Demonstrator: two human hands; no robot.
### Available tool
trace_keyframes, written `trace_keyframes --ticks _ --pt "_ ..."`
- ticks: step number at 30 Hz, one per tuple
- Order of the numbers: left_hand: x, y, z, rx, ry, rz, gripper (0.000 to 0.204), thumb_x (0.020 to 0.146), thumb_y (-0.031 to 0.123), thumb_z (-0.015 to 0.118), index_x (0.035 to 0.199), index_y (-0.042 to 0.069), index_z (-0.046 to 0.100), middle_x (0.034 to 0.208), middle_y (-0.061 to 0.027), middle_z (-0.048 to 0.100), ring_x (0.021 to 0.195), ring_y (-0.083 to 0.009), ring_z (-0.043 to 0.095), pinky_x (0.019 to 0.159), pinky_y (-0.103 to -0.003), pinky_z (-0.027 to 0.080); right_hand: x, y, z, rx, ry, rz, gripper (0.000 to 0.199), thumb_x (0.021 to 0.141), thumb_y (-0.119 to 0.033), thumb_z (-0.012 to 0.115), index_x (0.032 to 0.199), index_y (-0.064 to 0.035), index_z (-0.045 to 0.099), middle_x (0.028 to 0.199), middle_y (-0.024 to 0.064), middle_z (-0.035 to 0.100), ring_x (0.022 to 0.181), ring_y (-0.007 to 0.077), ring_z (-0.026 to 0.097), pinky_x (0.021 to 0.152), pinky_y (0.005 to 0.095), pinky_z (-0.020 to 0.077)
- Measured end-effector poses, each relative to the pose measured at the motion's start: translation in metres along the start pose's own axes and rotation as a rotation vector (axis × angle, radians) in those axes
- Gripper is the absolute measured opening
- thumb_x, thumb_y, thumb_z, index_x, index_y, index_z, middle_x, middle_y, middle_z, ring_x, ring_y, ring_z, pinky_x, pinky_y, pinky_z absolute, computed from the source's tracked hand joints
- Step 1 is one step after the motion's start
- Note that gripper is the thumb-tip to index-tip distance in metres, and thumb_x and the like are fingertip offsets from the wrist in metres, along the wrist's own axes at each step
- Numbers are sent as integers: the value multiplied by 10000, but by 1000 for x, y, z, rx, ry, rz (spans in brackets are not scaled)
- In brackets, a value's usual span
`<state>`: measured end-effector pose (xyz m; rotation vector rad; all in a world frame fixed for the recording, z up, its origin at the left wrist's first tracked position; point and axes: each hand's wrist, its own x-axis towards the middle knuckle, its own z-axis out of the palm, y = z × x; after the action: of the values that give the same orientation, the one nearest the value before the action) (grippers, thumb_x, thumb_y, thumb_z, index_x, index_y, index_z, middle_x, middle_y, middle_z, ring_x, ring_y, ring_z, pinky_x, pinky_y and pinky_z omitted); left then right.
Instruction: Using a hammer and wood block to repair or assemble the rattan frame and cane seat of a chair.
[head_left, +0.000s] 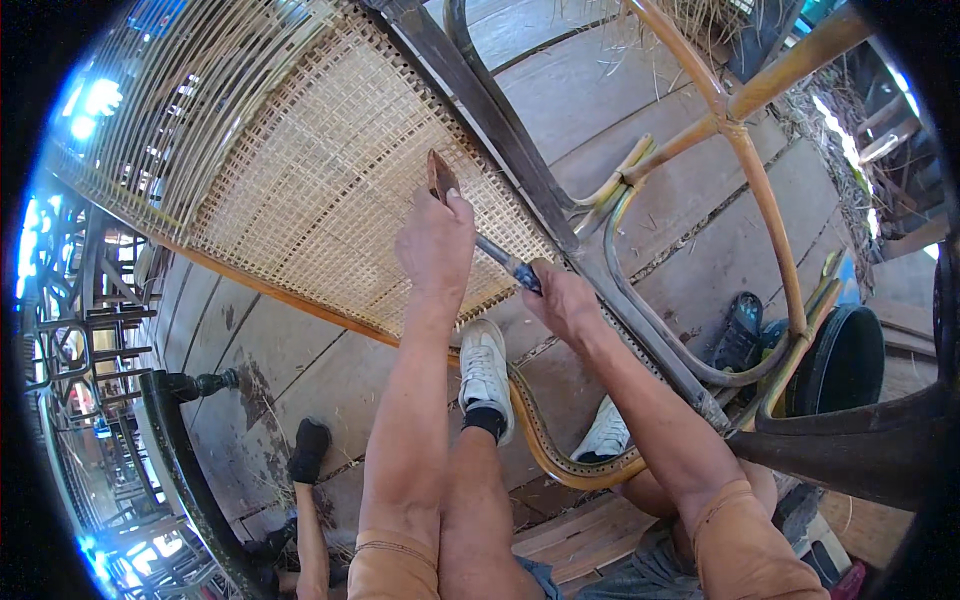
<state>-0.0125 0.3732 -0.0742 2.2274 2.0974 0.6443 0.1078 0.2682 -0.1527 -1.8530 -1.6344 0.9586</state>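
Note:
My left hand [437, 240] is closed round the upper part of a long-handled tool [497, 254] with a grey shaft. Beyond my thumb sticks out its flat, rust-brown, pointed end. On the dark and bluish handle, my right hand [565, 300] is wrapped near the lower end. My left hand covers the middle, so I cannot make out the exact kind of tool. Both hands are over a woven cane panel [310, 170], whose far left part has loose parallel strands. A wooden frame [300, 300] edges the panel.
A dark frame rail [500, 130] borders the panel at right, with curved rattan and bent wood [760, 190] beyond. A dark bucket [845, 355] stands at the right. My white shoe [484, 365] rests on the plank floor [260, 340]. Another person's foot [310, 450] is at lower left, by stacked dark furniture frames [95, 330].

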Motion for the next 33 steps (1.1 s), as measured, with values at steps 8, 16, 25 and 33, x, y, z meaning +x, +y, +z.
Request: trace_keyframes --ticks 8,16,25,33 --pt "-1 0 -5 -17 -45 -12 324 855 280 485 903 -36 533 726 -249 621 693 -415 616 674 -496 480 1 7 1 -20 111 -80 194 802 -213 592 871 -49 515 774 208 601 767 391 595 659 479 460" --pt "-26 -18 5 -193 -80 1 341 847 283 494 943 -42 531 762 -274 611 726 -438 602 687 -516 465 -37 30 31 -49 -14 44 231 799 -225 588 936 -59 502 801 198 614 801 393 599 689 476 465" --pt "-27 -11 24 -123 -95 -72 341 846 294 489 938 -34 522 753 -262 619 705 -429 612 687 -513 473 -42 32 28 -29 -63 202 248 793 -239 583 931 -48 509 833 204 620 818 383 604 709 467 471" --pt "-23 -3 31 -79 -98 -91 333 856 291 469 929 -32 511 740 -259 621 703 -417 620 684 -506 480 -16 39 31 -54 18 52 215 775 -222 594 895 -60 521 760 213 595 759 396 593 643 473 460"
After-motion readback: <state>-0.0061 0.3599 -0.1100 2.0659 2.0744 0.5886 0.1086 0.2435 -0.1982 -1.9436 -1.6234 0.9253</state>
